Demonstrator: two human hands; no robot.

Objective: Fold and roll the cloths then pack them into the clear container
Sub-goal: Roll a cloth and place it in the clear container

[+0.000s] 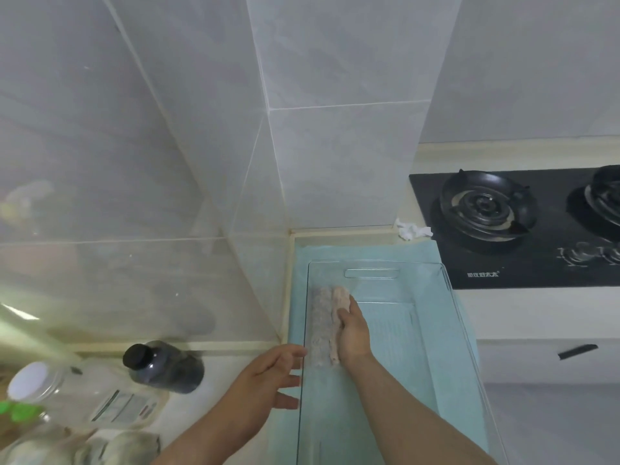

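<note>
fingers of right hand (pixel 354 330) clasp rolled cloth (pixel 337 297), left hand (pixel 265 377) splayed, over teal mat (pixel 369 253)

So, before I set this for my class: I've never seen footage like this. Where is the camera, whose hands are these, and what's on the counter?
There is no machine here: one camera worn on a person's head looks down at their own bare hands. A clear container stands on a pale blue mat on a kitchen counter, beside a black gas stove. Two rolled cloths, a grey roll and a pink roll, lie side by side inside along its left wall. The right hand reaches in with its grip round the pink roll. The left hand, fingers straight, touches the container's outside.
</note>
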